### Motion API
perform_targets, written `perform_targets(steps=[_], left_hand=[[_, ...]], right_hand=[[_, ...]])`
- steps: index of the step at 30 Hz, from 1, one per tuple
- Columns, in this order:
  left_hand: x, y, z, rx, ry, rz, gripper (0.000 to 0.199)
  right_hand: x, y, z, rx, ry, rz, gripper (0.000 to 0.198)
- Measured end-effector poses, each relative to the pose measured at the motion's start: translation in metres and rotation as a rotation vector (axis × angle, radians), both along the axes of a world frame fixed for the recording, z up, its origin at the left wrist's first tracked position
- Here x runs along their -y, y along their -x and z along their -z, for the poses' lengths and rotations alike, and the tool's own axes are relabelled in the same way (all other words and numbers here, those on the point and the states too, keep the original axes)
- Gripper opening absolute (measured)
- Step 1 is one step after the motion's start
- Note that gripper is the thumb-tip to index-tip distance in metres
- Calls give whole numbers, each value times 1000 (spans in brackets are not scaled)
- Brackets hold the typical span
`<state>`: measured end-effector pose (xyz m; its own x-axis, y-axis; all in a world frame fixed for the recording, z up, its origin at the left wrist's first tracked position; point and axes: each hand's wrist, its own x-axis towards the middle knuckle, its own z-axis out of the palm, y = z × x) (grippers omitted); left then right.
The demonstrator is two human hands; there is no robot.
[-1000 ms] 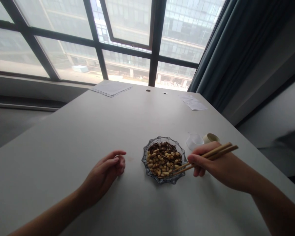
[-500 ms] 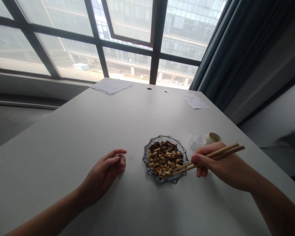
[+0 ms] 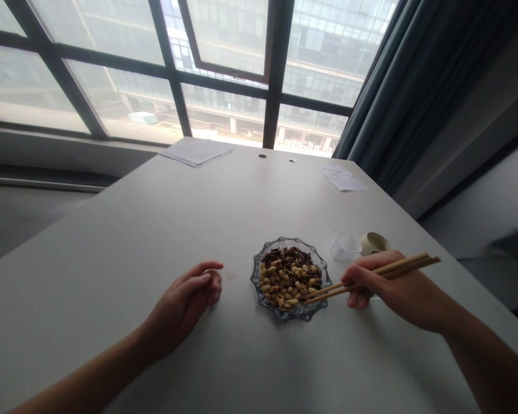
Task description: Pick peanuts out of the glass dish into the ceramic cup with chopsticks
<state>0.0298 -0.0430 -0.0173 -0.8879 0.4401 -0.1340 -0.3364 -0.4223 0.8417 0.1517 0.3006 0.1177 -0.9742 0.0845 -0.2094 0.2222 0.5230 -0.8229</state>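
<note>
In the head view, my right grip is closed around the chopsticks, tips among the nuts at the near right of the bowl; whether they pinch one, I cannot tell. My left grip is half-curled, empty. Light, even pressure should suit smooth nuts.
</note>
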Motion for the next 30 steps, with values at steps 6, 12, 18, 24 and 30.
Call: perform_targets(steps=[6, 12, 18, 24, 30], left_hand=[[1, 1, 1, 5, -9, 4, 19], [0, -1, -2, 12, -10, -3, 18], [-1, 0, -2, 7, -8, -1, 19], [-2, -1, -4, 8, 0, -8, 18], [-3, -2, -7, 23, 24, -18, 18]], right_hand=[[-3, 0, 6, -13, 20, -14, 43], [-1, 2, 18, -59, 118, 81, 51], [-10, -5, 28, -90, 201, 199, 52], [-28, -29, 17, -186, 246, 368, 47], [-79, -78, -5, -323, 264, 728, 35]])
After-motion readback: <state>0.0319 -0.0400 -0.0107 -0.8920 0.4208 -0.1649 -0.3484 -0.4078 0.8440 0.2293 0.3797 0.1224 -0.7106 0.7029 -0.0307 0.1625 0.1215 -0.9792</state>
